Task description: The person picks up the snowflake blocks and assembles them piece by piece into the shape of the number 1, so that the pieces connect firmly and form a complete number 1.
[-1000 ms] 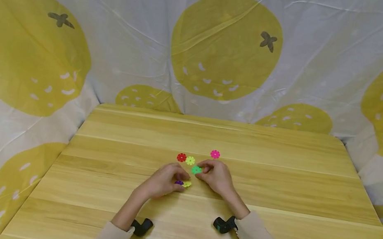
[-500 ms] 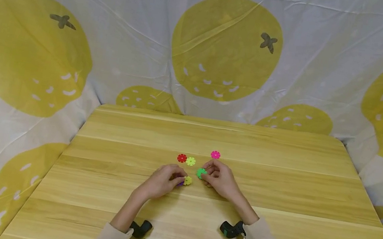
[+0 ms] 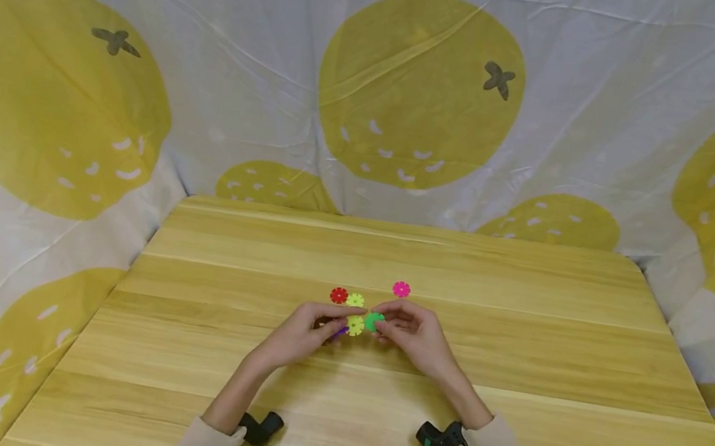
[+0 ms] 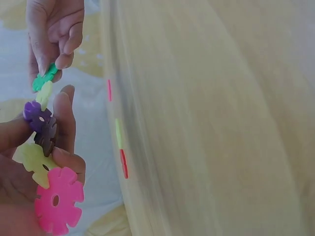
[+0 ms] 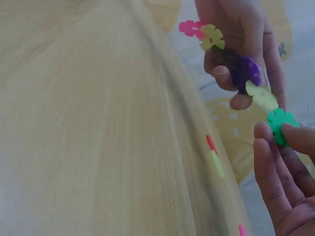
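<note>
Near the table's middle, my left hand grips a chain of interlocking snowflake discs. In the left wrist view the chain shows a pink disc, a yellow disc, a dark brown disc, a purple disc and a pale yellow end disc. Thumb and fingers pinch it around the purple and brown discs. My right hand pinches a green snowflake disc between thumb and fingers. The green disc's edge is right at the pale yellow end disc, overlapping it in the wrist views.
Behind the hands, a red disc and a yellow-green disc lie side by side on the wooden table. A separate pink disc lies farther back to the right. A lemon-print cloth hangs behind the table.
The left hand has raised its chain slightly, turning the yellow end disc to face up. The right hand's green disc shifted right, then came back close to that end.
</note>
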